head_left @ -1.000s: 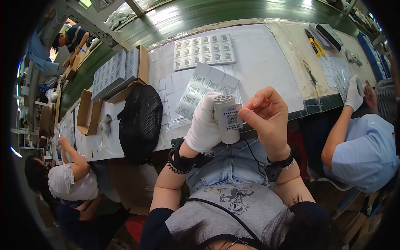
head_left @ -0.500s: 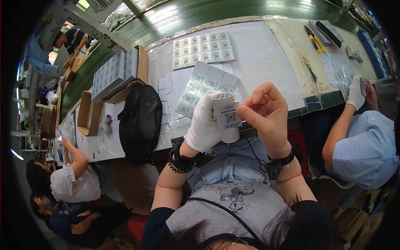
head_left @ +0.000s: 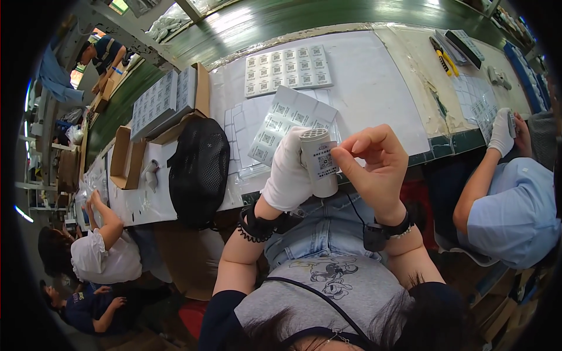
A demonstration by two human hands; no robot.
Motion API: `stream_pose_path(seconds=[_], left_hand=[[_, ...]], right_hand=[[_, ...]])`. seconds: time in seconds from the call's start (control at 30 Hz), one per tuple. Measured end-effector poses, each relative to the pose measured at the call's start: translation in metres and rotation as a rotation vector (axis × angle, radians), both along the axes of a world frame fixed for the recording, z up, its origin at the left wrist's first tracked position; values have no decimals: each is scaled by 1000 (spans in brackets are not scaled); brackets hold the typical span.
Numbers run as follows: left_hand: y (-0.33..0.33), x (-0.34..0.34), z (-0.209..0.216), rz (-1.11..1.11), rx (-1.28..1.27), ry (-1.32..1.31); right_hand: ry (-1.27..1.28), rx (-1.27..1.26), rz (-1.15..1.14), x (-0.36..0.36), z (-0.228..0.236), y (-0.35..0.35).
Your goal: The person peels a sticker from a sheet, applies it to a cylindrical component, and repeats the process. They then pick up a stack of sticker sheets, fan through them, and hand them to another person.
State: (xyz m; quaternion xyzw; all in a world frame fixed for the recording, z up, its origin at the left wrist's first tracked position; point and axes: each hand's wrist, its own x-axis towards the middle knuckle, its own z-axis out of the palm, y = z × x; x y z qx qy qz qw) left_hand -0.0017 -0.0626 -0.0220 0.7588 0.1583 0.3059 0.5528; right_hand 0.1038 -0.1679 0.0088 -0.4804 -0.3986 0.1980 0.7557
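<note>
My left hand [head_left: 287, 175], in a white glove, is wrapped round a pale grey cylinder [head_left: 325, 188] held upright above the table's near edge. The cylinder's top is pierced with several round holes. On its side facing my right hand sits a silvery label [head_left: 321, 165] with a square code and dark print. My bare right hand [head_left: 379, 172] has thumb and forefinger closed at the label's upper right edge; its other fingers curl loosely. Just beyond my left hand lies a partly used sheet of labels [head_left: 280, 121], with blank backing showing at one corner.
A stack of label sheets [head_left: 288, 69] lies farther back. To the left are a carton of label sheets [head_left: 202, 88], a black mesh bag [head_left: 198, 175] and an open cardboard box [head_left: 122, 167]. Yellow-handled pliers [head_left: 443, 57] lie right. A co-worker's gloved hand [head_left: 501, 131] is at the right.
My right thumb and forefinger have come closer together at the label's edge. The label lies flatter against the cylinder, which has turned slightly. My left hand keeps its grip.
</note>
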Motion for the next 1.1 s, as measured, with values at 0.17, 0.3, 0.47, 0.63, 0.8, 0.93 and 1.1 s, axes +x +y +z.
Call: stream_pose_path(seconds=[0.17, 0.3, 0.47, 0.63, 0.8, 0.93, 1.1], left_hand=[[0, -1, -3, 21, -17, 21], [-3, 1, 4, -11, 40, -28], [0, 2, -3, 35, 10, -22], [4, 4, -12, 63, -156, -64], [9, 1, -13, 108, 33, 31], [11, 1, -21, 113, -356, -29], [11, -3, -19, 134, -173, -24]], right_hand=[[-187, 6, -99, -3, -3, 3], [-275, -17, -159, -1, -8, 4], [-543, -15, -258, 8, -8, -3], [-953, -265, -228, -16, -5, 0], [-763, -217, -3, -12, -31, 13], [-389, -100, 247, -21, -36, 14], [-302, -126, 326, -18, -49, 20]])
